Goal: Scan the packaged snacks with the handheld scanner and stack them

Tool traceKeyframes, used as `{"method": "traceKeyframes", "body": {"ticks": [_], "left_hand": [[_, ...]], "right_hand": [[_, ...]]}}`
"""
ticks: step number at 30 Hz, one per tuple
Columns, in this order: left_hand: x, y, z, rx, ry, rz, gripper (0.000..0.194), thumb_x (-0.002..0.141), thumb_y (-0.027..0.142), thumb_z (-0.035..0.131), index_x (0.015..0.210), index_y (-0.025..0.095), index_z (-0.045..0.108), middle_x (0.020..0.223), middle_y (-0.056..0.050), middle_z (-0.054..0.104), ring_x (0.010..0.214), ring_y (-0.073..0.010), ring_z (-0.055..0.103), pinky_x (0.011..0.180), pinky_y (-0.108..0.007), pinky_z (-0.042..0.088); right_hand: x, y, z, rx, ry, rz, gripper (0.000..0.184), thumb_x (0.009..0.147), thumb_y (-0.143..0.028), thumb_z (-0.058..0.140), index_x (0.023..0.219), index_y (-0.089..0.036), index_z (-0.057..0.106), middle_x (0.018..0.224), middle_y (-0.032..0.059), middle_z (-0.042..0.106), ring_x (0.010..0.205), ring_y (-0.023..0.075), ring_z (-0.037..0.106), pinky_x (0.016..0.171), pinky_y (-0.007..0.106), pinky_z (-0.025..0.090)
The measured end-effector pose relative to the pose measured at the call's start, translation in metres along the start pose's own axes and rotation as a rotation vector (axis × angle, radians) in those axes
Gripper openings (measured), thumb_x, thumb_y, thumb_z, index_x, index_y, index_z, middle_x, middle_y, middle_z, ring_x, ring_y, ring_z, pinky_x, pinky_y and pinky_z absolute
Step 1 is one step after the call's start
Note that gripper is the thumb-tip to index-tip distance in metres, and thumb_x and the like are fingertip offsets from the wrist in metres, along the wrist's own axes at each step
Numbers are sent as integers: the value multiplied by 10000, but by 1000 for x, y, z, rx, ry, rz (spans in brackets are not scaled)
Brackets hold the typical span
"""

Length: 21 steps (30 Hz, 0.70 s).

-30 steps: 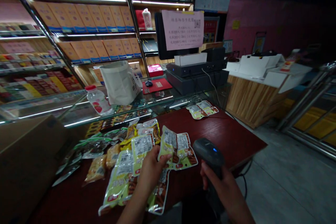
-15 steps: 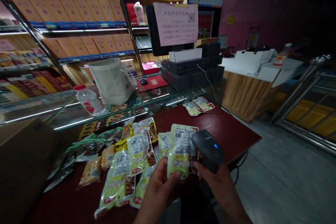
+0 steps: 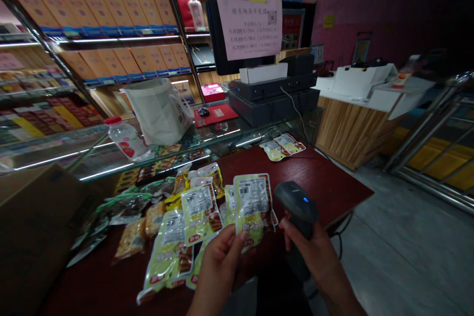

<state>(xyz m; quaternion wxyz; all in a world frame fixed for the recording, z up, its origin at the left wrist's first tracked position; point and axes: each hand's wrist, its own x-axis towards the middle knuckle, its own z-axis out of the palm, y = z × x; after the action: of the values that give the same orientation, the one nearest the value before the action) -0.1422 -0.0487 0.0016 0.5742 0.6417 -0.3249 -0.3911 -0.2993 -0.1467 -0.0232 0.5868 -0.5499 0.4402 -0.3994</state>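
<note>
Between thumb and fingers, my left hand (image 3: 222,256) pinches a yellow-green snack packet (image 3: 254,202) by its lower edge, its barcode side facing up. My right hand (image 3: 314,252) is wrapped round the handle of a black barcode scanner (image 3: 296,200), which shows a small blue light on top. The scanner's head is just right of the packet, with a small gap between them. More yellow-green packets (image 3: 170,252) lie on the dark red table to the left of my left hand, some overlapping. Small bagged snacks (image 3: 131,239) and dark packets with green edges (image 3: 129,202) sit farther left.
Two joined packets (image 3: 283,147) lie at the table's far side. A glass counter behind carries a white bag (image 3: 157,113), a red-capped bottle (image 3: 128,140) and a cash register (image 3: 274,96). A cardboard box (image 3: 37,232) stands at left; a metal railing (image 3: 425,158) at right.
My right hand has drawn the scanner slightly away from the packet, and its fingers no longer touch the packet's edge. My left hand still holds the packet, shifted slightly left.
</note>
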Motion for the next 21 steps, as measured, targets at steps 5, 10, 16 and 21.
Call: {"method": "traceKeyframes", "body": {"ticks": [5, 10, 16, 21], "left_hand": [[8, -15, -11, 283, 104, 184, 414, 852, 562, 561, 909, 174, 693, 910, -71, 693, 854, -220, 638, 791, -281, 499], [7, -15, -13, 484, 167, 236, 367, 898, 490, 488, 880, 169, 665, 802, -51, 676, 754, -191, 633, 676, -242, 461], [11, -9, -11, 562, 183, 307, 320, 908, 436, 480, 778, 184, 628, 717, -32, 655, 661, -166, 600, 641, -232, 437], [14, -5, -7, 614, 212, 324, 317, 901, 410, 497, 709, 189, 618, 645, -23, 620, 612, -161, 578, 611, -230, 430]], "right_hand": [[-13, -9, -8, 18, -149, -4, 509, 858, -647, 542, 955, -154, 622, 660, 17, 625, 646, 153, 585, 715, 267, 447], [-31, -28, -5, -17, -323, -28, 505, 889, -645, 501, 904, -158, 632, 668, 37, 645, 662, 163, 615, 733, 266, 457], [-32, -34, -2, -10, -390, -1, 489, 885, -636, 515, 849, -159, 619, 619, 31, 626, 609, 153, 598, 679, 251, 459], [-27, -34, -4, 3, -417, -6, 476, 905, -617, 499, 848, -157, 608, 615, 23, 610, 588, 142, 591, 664, 244, 469]]}}
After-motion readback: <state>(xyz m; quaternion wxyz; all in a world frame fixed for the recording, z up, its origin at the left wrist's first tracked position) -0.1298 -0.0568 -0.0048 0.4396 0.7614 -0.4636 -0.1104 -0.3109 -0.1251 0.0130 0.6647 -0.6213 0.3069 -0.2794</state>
